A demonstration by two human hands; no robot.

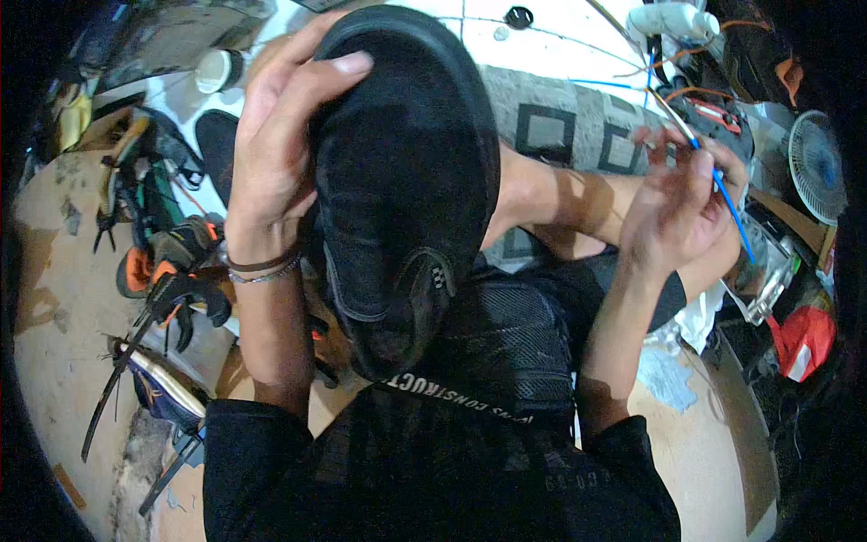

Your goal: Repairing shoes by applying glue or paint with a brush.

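Raised close in front of me is a black slip-on shoe [406, 154], its rounded toe pointing up and away and its heel toward my chest. My left hand [280, 135] is wrapped round the shoe's left side, the thumb lying on the upper near the toe. Out to the right, apart from the shoe, my right hand [682, 203] pinches a thin blue-and-white stick-like tool [733, 212]. The tool slants, its pale end up and its blue end down; its exact kind is unclear. Another black shoe [215, 144] shows partly behind my left wrist.
Work gloves [185, 244] in black and orange lie to the left among pliers-like tools [122, 167]. A patterned mat [591, 126] is under my bent legs. At right are a small fan [815, 167], a red bag [806, 343] and a white bottle [673, 20]. A white cup [217, 70] stands far left.
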